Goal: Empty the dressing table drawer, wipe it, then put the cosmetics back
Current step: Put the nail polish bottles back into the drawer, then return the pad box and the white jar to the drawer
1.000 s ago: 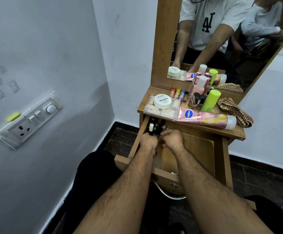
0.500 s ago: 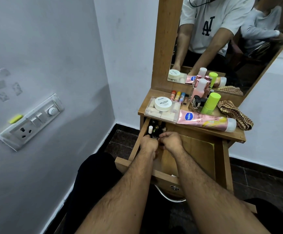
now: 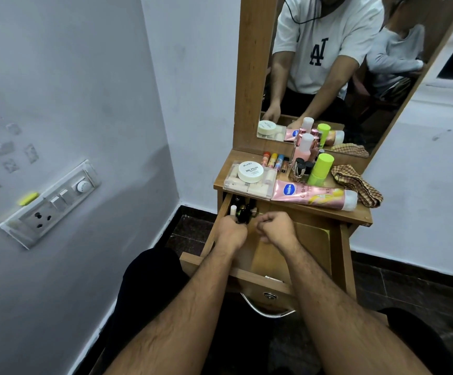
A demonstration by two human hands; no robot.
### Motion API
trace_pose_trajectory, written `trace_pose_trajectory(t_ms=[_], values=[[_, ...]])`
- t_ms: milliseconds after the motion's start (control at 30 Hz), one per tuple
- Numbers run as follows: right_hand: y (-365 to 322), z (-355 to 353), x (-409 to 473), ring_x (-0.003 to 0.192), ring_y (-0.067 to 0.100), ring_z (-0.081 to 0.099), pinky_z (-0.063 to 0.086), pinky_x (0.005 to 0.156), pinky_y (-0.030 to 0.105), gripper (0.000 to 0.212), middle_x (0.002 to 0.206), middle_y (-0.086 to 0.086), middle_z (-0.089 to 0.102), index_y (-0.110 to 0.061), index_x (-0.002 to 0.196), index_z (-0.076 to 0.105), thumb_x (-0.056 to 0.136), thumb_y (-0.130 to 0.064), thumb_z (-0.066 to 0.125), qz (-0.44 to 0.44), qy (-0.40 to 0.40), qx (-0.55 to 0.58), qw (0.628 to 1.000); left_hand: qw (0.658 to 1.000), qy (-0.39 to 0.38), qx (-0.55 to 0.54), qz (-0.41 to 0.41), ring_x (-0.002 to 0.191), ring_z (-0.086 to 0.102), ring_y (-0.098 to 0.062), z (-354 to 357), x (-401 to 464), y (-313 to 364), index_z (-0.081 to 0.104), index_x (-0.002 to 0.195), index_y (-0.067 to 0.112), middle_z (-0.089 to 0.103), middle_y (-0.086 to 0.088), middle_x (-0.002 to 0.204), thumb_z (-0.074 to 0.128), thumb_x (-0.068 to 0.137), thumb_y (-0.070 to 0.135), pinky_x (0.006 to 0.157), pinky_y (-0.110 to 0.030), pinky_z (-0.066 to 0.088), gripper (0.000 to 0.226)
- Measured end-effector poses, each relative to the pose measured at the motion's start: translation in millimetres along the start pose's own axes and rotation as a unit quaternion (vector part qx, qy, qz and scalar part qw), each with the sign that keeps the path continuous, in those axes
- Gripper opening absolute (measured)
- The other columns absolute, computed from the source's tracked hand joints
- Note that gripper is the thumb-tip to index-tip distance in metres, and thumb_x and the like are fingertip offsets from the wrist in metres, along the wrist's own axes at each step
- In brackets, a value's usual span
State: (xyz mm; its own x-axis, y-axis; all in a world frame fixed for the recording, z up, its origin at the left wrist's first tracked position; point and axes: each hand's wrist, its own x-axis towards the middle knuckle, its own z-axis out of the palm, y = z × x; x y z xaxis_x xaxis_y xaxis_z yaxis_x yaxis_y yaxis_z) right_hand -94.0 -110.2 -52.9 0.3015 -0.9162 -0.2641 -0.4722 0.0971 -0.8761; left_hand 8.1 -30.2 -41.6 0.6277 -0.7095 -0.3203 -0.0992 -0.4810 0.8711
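Your tall wooden dressing table (image 3: 249,77) stands in the corner by the pale wall, with a long mirror (image 3: 355,77) on it. The mirror shows you in a white shirt.

On the left wall sits a white switch board (image 3: 49,204) with a little yellow thing (image 3: 27,198) stuck just above it.

The open wooden drawer (image 3: 339,255) is pulled out toward you, under the table top. Most of its floor is bare. A bunch of small dark bottles (image 3: 243,211) stands at the back left corner, with one small white-capped bottle (image 3: 233,211) beside them.

On the table top lie a long pink lotion tube (image 3: 312,194), a brown checked cloth (image 3: 355,185) on the right, and a clear plastic box (image 3: 249,182) with a round white jar (image 3: 250,171) on top. Behind them stand a bright green bottle (image 3: 320,169), a pink bottle with a white cap (image 3: 302,150), some dark little bottles (image 3: 302,169) and a row of small colourful sticks (image 3: 274,159).

Your left hand (image 3: 230,231) is inside the drawer, its fingers curled around the small dark bottles. Your right hand (image 3: 274,227) is just beside it, with curled fingers; you cannot tell if it holds anything. Your hands hide what is under them.
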Motion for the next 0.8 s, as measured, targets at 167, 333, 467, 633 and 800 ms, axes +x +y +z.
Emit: trace_pose_trajectory(t_ms=[167, 333, 467, 633, 800], values=[[-13.6, -25.1, -27.9, 0.065, 0.015, 0.072, 0.053, 0.047, 0.027, 0.013, 0.073, 0.005, 0.072, -0.017, 0.075, 0.070, 0.087, -0.011, 0.070, -0.060, 0.027, -0.011, 0.998, 0.994, 0.010, -0.030, 0.102, 0.091, 0.068, -0.017, -22.1, -19.0, 25.2, 0.065, 0.086, 0.028, 0.071, 0.003, 0.094, 0.064, 0.090, 0.024, 0.084, -0.041, 0.058, 0.007], [-45.1, -50.9, -46.4, 0.066, 0.013, 0.071, 0.055, 0.049, 0.026, 0.013, 0.078, 0.004, 0.072, -0.019, 0.077, 0.069, 0.089, -0.013, 0.070, -0.103, 0.039, -0.026, 0.994, 0.986, 0.034, -0.015, 0.163, 0.092, 0.068, -0.018, -39.8, -20.9, 57.3, 0.065, 0.086, 0.029, 0.073, 0.001, 0.096, 0.065, 0.090, 0.025, 0.084, -0.040, 0.058, 0.005], [-73.5, -68.7, -50.2, 0.067, 0.011, 0.070, 0.054, 0.047, 0.023, 0.016, 0.079, 0.001, 0.071, -0.021, 0.077, 0.066, 0.090, -0.012, 0.071, -0.128, 0.050, -0.036, 0.990, 0.982, 0.056, 0.019, 0.181, 0.100, 0.066, -0.018, -51.4, -11.9, 76.2, 0.070, 0.101, 0.023, 0.071, 0.001, 0.112, 0.065, 0.090, 0.024, 0.090, -0.036, 0.055, 0.012], [-101.6, -81.5, -38.0, 0.071, 0.021, 0.073, 0.062, 0.061, 0.040, 0.007, 0.074, 0.003, 0.072, -0.016, 0.082, 0.070, 0.087, -0.012, 0.073, -0.149, 0.071, -0.078, 0.983, 0.976, 0.074, 0.058, 0.199, 0.101, 0.065, -0.016, -66.0, 4.7, 96.7, 0.069, 0.109, 0.017, 0.071, 0.000, 0.111, 0.065, 0.091, 0.019, 0.094, -0.029, 0.050, 0.019], [-128.4, -82.3, -18.7, 0.075, 0.024, 0.073, 0.062, 0.062, 0.038, 0.013, 0.077, 0.008, 0.072, -0.014, 0.078, 0.067, 0.086, -0.004, 0.066, -0.139, 0.106, -0.106, 0.979, 0.969, 0.085, 0.109, 0.204, 0.104, 0.062, -0.017, -70.6, 26.0, 118.4, 0.068, 0.115, 0.013, 0.069, -0.001, 0.114, 0.063, 0.093, 0.020, 0.090, -0.026, 0.048, 0.023]])
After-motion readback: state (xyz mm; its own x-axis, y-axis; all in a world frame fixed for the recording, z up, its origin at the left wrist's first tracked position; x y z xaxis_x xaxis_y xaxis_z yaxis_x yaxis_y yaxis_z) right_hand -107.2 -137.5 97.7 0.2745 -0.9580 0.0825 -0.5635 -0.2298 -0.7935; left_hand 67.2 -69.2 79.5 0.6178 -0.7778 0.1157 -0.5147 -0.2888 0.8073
